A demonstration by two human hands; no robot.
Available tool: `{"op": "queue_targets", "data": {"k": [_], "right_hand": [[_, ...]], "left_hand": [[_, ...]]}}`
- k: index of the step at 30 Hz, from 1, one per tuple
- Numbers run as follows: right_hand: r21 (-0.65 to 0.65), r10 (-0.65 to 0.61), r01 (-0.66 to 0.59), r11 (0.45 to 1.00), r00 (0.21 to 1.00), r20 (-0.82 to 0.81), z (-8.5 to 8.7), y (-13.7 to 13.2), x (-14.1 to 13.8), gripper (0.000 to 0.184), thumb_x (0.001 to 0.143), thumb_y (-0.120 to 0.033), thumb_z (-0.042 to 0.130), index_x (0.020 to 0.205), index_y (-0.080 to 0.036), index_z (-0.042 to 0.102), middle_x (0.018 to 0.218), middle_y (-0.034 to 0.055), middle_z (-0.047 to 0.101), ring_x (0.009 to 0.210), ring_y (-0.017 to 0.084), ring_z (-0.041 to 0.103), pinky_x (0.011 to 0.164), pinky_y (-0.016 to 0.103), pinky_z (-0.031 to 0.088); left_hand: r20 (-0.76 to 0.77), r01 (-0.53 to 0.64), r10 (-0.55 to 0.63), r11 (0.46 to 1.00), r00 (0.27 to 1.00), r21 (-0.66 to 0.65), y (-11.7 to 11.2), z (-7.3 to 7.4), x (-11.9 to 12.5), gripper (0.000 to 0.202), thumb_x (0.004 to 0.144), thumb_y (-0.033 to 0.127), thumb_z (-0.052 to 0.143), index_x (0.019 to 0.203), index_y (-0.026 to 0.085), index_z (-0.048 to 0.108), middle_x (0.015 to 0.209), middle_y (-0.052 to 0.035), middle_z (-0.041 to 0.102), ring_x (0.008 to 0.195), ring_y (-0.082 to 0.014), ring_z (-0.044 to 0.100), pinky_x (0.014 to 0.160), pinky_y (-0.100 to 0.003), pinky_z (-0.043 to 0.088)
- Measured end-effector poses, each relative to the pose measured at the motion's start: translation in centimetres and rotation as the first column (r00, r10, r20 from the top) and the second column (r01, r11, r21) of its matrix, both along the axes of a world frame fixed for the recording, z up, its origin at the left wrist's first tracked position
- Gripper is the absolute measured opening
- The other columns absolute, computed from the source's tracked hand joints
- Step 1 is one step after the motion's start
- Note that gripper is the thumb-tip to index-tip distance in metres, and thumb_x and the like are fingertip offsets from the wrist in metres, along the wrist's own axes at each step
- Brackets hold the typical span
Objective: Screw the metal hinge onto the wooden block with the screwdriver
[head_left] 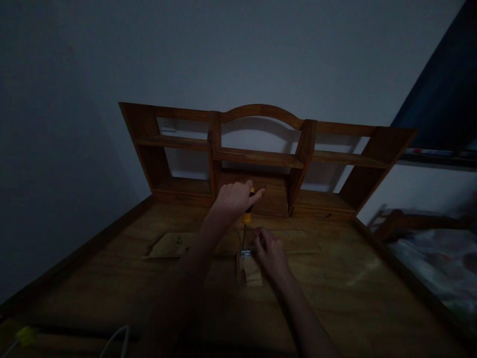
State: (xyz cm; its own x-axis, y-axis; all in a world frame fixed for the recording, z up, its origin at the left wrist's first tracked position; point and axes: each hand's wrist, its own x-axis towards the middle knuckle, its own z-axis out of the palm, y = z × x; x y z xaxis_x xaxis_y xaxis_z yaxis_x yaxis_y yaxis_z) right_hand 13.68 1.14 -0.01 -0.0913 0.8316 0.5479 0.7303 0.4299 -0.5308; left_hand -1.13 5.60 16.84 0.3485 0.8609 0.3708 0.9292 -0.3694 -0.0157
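My left hand (233,199) is closed around the yellow and black handle of a screwdriver (246,218). The shaft points down, and its tip meets a small metal bracket (245,253) at the end of a short wood block (252,273). Just right of the bracket is my right hand (271,252), its fingers curled and pinched together; whatever they hold is too dark and small to make out. A long wooden board (298,241) lies crosswise behind the bracket, partly covered by my left forearm and right hand.
A wooden shelf unit (257,158) stands against the wall at the back of the wooden surface (335,298). A white cable (124,334) and a yellow object (27,336) lie at lower left. Bedding (436,263) shows at right. The light is dim.
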Motion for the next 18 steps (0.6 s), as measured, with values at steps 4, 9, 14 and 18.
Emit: {"op": "queue_targets", "data": {"k": [4, 9, 14, 18], "right_hand": [[-0.019, 0.014, -0.014, 1.0, 1.0, 0.022, -0.1, -0.2, -0.1, 0.021, 0.099, -0.022, 0.04, 0.104, -0.021, 0.06, 0.095, 0.0058, 0.072, 0.084, 0.021, 0.07, 0.072, 0.028, 0.047], [-0.053, 0.076, -0.074, 0.996, 0.996, 0.04, -0.9, -0.7, -0.5, 0.02, 0.098, -0.02, 0.041, 0.1, -0.021, 0.061, 0.095, 0.0054, 0.07, 0.084, 0.019, 0.068, 0.073, 0.027, 0.046], [0.024, 0.005, -0.005, 1.0, 0.999, 0.036, 0.6, 0.2, 0.5, 0.022, 0.1, -0.02, 0.039, 0.099, -0.02, 0.06, 0.093, 0.0063, 0.068, 0.086, 0.02, 0.065, 0.076, 0.03, 0.046], [0.175, -0.046, 0.031, 0.984, 0.996, 0.079, 3.4, 2.1, 3.6, 0.021, 0.1, -0.023, 0.041, 0.091, -0.02, 0.059, 0.088, 0.0074, 0.064, 0.087, 0.022, 0.06, 0.078, 0.033, 0.045]], "left_hand": [[-0.162, 0.189, -0.172, 0.977, 0.972, 0.095, -0.3, -0.3, -1.0, 0.048, 0.104, 0.031, 0.015, 0.136, 0.018, 0.048, 0.117, -0.0178, 0.06, 0.107, -0.0295, 0.059, 0.076, -0.038, 0.05], [-0.218, 0.374, -0.352, 0.925, 0.91, 0.069, 0.8, -0.7, -2.5, 0.04, 0.099, 0.012, 0.023, 0.123, 0.01, 0.055, 0.124, -0.019, 0.055, 0.114, -0.0267, 0.052, 0.094, -0.039, 0.047], [0.112, 0.507, -0.497, 0.858, 0.86, -0.083, 1.8, -0.7, -2.7, 0.037, 0.096, 0.013, 0.03, 0.126, 0.014, 0.052, 0.131, -0.0132, 0.056, 0.124, -0.0206, 0.052, 0.108, -0.036, 0.039], [0.32, 0.51, -0.435, 0.836, 0.841, -0.202, 1.6, -0.2, -3.3, 0.041, 0.095, 0.022, 0.038, 0.135, 0.019, 0.047, 0.137, -0.0105, 0.055, 0.13, -0.0189, 0.049, 0.112, -0.033, 0.035]]}}
